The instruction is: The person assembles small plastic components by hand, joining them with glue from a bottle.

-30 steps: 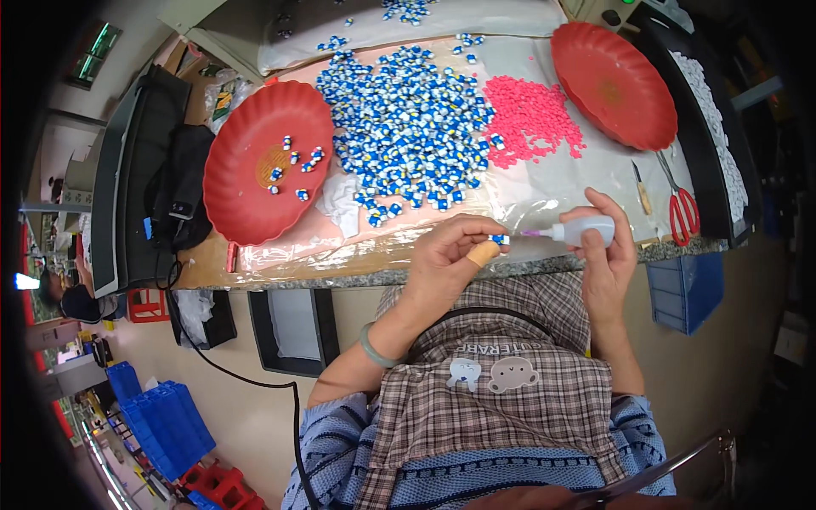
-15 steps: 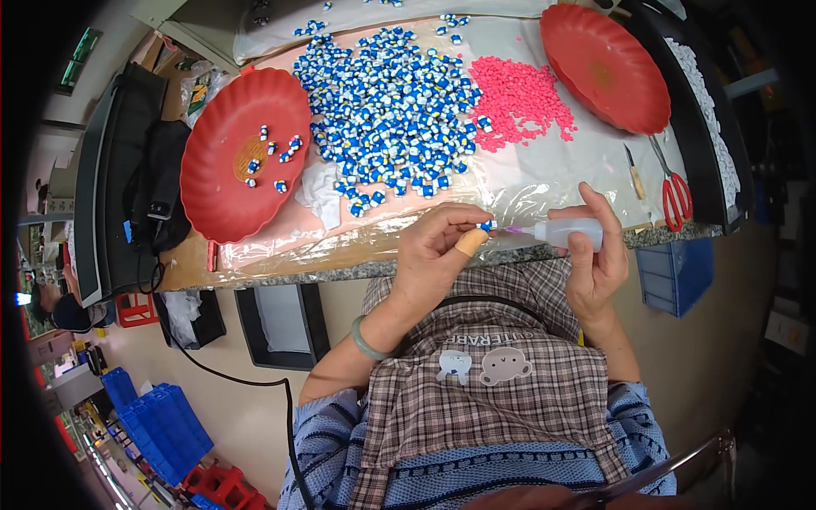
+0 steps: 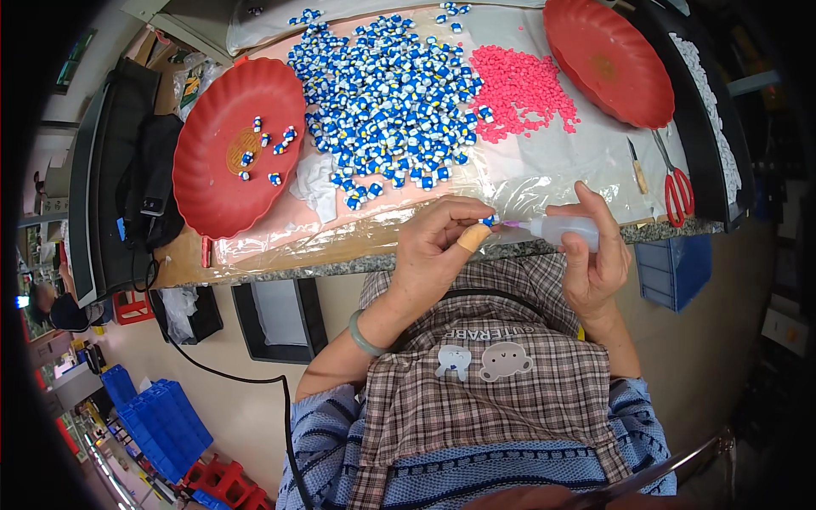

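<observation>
Hold Status, Hazards and Appearance

Position: The blue-and-white piece (image 3: 488, 220) is at the fingertips of the left hand (image 3: 438, 242), over the front edge of the surface (image 3: 595, 183). The thumb and index finger pinch it; the thumb wears a tan cover (image 3: 473, 237). The right hand (image 3: 599, 263) grips a translucent squeeze bottle (image 3: 565, 231) between thumb and fingers, index finger raised. The purple nozzle (image 3: 515, 224) points left at the piece. Whether its tip makes contact cannot be told.

Hazards (judgement):
- Excess pressure on the bottle could discharge too much of its contents, wetting the fingers or the tan cover.
- Misalignment of either hand could put the tip beside the piece, since the target is small and neither hand appears braced.
- A loose pinch, or a push from the nozzle, could turn the piece or drop it over the front edge.

Appearance: The piece shows blue and white; the fingers hide most of it, and finer detail is too small to read. Similar pieces lie in a broad heap (image 3: 387, 102), glossy, blue and white with yellow touches. Others rest in the left red tray (image 3: 191, 161). Small pink pieces (image 3: 523, 93) lie beside the heap.
</observation>
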`<state>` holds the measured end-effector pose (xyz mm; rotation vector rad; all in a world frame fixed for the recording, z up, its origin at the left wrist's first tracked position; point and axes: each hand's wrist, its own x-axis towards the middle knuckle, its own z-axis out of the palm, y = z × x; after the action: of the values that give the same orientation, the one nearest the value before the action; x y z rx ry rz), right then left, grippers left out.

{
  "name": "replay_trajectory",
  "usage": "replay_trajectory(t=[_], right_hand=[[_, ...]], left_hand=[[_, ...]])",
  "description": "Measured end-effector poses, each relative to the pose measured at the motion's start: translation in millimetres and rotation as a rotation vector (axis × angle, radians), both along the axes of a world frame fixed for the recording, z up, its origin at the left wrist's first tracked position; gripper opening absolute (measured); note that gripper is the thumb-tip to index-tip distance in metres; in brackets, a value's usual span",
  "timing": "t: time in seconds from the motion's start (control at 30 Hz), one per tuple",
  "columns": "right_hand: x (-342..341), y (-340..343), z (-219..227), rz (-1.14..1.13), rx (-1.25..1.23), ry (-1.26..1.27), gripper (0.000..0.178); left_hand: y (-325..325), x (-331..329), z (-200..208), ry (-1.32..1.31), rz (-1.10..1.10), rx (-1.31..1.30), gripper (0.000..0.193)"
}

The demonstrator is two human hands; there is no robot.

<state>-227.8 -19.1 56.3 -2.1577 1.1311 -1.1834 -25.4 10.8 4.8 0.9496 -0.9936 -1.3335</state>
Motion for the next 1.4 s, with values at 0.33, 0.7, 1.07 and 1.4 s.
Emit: replay_trajectory(t=[0.33,0.7,1.07,1.4], right_hand=[[4,-5,-1,0.016,-0.125,0.038,0.041],[8,-5,8,0.053,-0.151,0.073,0.04],[-11,-14,-5,-0.038,0.35,-0.493,0.036],[-37,-53,-18,-0.03,0.791,-0.661,0.044]], left_hand=[[0,1,-1,-0.022,-0.018,-0.004,0.022],[-1,2,-1,-0.021,-0.029,0.003,0.022],[-2,1,-1,0.11,-0.031,0.03,0.02],[-14,-4,3,0.016,-0.001,-0.051,0.021]])
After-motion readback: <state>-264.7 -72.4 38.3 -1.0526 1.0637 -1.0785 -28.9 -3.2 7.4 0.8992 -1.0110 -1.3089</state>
